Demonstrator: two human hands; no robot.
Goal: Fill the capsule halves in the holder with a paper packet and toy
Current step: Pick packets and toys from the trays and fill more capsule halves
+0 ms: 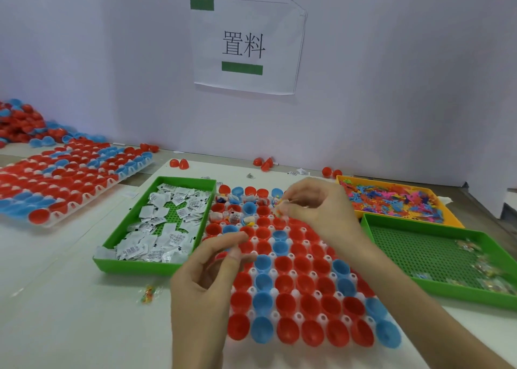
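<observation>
Capsule halves [284, 282], red and blue, sat open side up in a white holder [298, 317] at the centre of the table [56, 298]. Red outnumbered blue. Cups in the far-left rows held packets and toys; exact number not readable. Holders: 2, the second holder [123, 172] at far left, also full of halves. Trays: 3. One green tray [126, 268] held paper packets [156, 220], one orange tray [391, 183] held coloured toys [391, 200], one second green tray [436, 287] sat at near right. Right hand [316, 209] hovered over the far rows, fingertips pinching a small pale piece [279, 209], blurred. Left hand [201, 279] hung over the holder's left edge, fingers loosely curled, nothing seen in them
</observation>
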